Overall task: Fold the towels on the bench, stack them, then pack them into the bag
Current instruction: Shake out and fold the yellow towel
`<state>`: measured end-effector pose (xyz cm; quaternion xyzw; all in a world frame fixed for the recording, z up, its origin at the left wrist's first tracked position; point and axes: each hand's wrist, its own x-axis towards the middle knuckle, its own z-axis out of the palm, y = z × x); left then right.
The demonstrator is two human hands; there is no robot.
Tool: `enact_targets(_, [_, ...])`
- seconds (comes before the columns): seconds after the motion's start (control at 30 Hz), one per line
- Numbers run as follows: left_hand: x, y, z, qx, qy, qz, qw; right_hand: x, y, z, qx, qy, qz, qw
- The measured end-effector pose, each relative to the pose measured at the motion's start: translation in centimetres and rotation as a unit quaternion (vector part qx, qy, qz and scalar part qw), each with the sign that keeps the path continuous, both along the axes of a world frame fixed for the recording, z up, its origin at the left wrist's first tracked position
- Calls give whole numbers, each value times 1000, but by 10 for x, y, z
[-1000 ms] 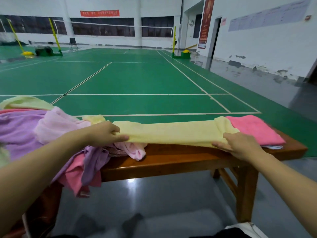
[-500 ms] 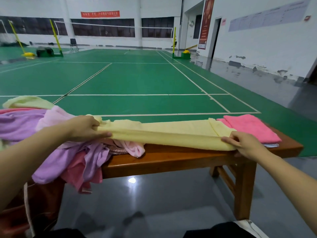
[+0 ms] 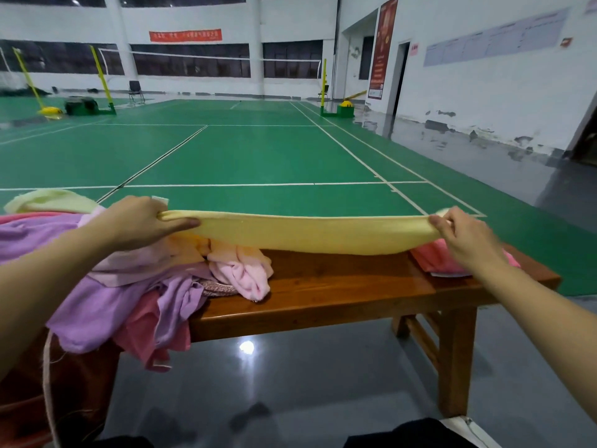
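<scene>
I see my left hand [image 3: 142, 221] pinching one end of the yellow towel [image 3: 310, 232] and my right hand [image 3: 468, 237] pinching the other, each grip closed on the cloth. The towel hangs stretched between them, above the wooden bench [image 3: 339, 286]. A folded pink towel [image 3: 433, 258] lies on the bench beneath my right hand. A heap of purple and pink towels [image 3: 113, 295] covers the bench's left end.

Bare bench [image 3: 339, 279] lies open below the hands; towel heap [image 3: 135, 286] blocks left, pink stack [image 3: 433, 258] right.
</scene>
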<state>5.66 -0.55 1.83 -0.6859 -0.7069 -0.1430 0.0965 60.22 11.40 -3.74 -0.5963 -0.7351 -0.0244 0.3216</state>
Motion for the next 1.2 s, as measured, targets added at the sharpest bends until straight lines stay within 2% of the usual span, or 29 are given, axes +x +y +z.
enact_targets(0.17, [-2, 0, 17, 71, -2, 20, 997, -6, 5, 30, 78, 7, -21, 997])
enact_targets(0.33, [0, -1, 31, 111, -3, 47, 993, -10, 7, 46, 98, -5, -41, 994])
enact_targets(0.4, [2, -2, 36, 112, -6, 56, 992, -13, 6, 48, 88, -24, -70, 993])
enact_targets(0.47, [4, -3, 39, 111, -7, 60, 992, -20, 4, 51, 38, 4, -95, 995])
enact_targets(0.53, [7, -4, 41, 106, -7, 64, 992, -30, 0, 53, -45, 146, -84, 985])
enact_targets(0.57, [8, -5, 42, 105, -7, 65, 992, -36, -1, 55, -96, 255, -74, 959])
enact_targets(0.63, [11, -5, 44, 107, -9, 68, 992, -46, -3, 59, -179, 450, -48, 874])
enact_targets(0.67, [12, -5, 45, 109, -10, 70, 992, -50, -3, 61, -192, 519, -33, 832])
enact_targets(0.7, [12, -6, 45, 111, -10, 73, 991, -52, 0, 61, -192, 562, -23, 804])
enact_targets(0.73, [12, -6, 46, 114, -10, 74, 991, -53, 3, 60, -188, 581, -24, 792])
enact_targets(0.8, [10, -7, 47, 120, -13, 74, 990, -54, 7, 56, -176, 528, -55, 829])
enact_targets(0.9, [7, -8, 47, 123, -15, 80, 989, -51, 10, 49, -152, 371, -98, 911])
enact_targets(0.97, [3, -7, 46, 127, -18, 83, 988, -50, 9, 46, -111, 284, -100, 947])
enact_targets(1.07, [-3, -8, 45, 128, -24, 82, 988, -50, 7, 40, -64, 199, -91, 974])
enact_targets(1.2, [-7, -14, 41, 120, -14, 70, 990, -41, 3, 25, 19, 113, -77, 990])
